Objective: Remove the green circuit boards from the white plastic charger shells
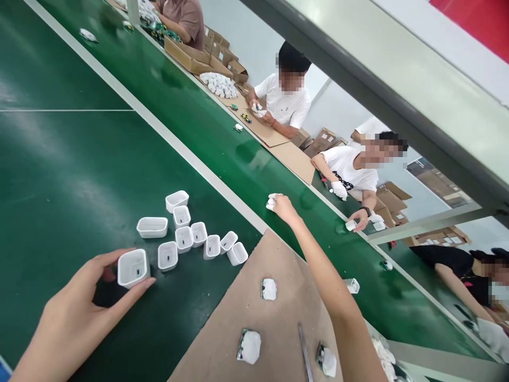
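Observation:
My left hand (pixel 85 305) grips a white plastic case (pixel 133 269) between thumb and fingers, its open top facing me and a small dark slot inside. Several more white cases (pixel 183 239) stand and lean close together on the green table just beyond it. My right hand (pixel 283 207) reaches across to the green belt, its fingers drawn together. White shows at its fingertips; whether this is finger covers or a held piece I cannot make out. Below my right arm, a circuit board with a white pad (pixel 269 289) lies on brown cardboard (pixel 222 329), with two similar ones nearer me.
Tweezers (pixel 305 350) lie on the cardboard. A pale rail (pixel 191 167) separates the table from the belt (pixel 254 164), which carries a few padded boards (pixel 238 127) and a white case (pixel 352 286). Several people sit across the belt. A metal beam (pixel 358 79) slants overhead.

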`<state>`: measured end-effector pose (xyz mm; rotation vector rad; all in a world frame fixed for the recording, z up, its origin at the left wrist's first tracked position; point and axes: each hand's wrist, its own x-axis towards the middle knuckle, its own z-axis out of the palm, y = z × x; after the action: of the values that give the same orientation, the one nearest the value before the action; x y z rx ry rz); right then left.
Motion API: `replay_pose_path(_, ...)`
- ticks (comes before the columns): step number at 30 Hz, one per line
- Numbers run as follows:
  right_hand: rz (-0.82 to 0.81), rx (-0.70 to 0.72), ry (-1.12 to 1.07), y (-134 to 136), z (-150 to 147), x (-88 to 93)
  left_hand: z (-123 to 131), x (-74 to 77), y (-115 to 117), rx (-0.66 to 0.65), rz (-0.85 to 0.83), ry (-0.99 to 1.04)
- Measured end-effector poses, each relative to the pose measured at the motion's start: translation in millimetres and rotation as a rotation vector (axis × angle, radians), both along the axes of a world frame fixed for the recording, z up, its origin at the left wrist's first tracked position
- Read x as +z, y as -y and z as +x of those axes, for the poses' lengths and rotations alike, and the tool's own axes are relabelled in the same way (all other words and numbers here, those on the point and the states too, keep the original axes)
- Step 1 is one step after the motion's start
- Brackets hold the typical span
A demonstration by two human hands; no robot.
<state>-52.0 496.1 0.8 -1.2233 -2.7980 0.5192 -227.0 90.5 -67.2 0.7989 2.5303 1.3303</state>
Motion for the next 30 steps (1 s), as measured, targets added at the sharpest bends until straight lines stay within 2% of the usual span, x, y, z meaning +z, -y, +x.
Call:
replay_pose_path(2, -0.017, 0.016, -0.074, 17, 16, -0.2, 2, 10.3, 0, 0.002, -0.038, 0.034)
replay_pose_path(4, -0.031, 0.033, -0.166, 47, 43, 5.2, 4, 18.0, 0, -0.029, 0.001, 0.052)
replay_pose_path(8, -0.075, 0.058, -0.327, 142, 112, 21.6, 23, 23.1, 10, -0.129, 0.196, 0.004)
replay_pose_path(12, -0.164, 0.064, -0.315, 250, 169, 32.4, 77, 27.5, 31, -0.416, 0.343, 0.012)
replay_pose_path(14, -0.162, 0.074, -0.17, 291, 189, 31.6, 110, 31.1, 42, -0.599, 0.382, 0.034)
replay_pose_path(16, -0.14, 0.081, -0.003, 318, 206, 25.3, 138, 34.3, 51, -0.758, 0.379, 0.085)
replay_pose_path(19, -0.118, 0.046, 0.101, 339, 227, 11.7, 163, 37.4, 60, -0.896, 0.298, 0.154)
replay_pose_path(23, -0.022, 0.013, 0.12, 347, 244, 3.7, 167, 39.6, 69, -0.927, 0.242, 0.147)
replay_pose_path(27, 0.078, 0.214, 0.148, 348, 239, 4.3, 162, 41.0, 72, -0.856, 0.209, 0.071)
replay_pose_path(30, 0.07, 0.327, 0.188, 343, 229, 6.1, 162, 41.5, 75, -0.846, 0.183, 0.043)
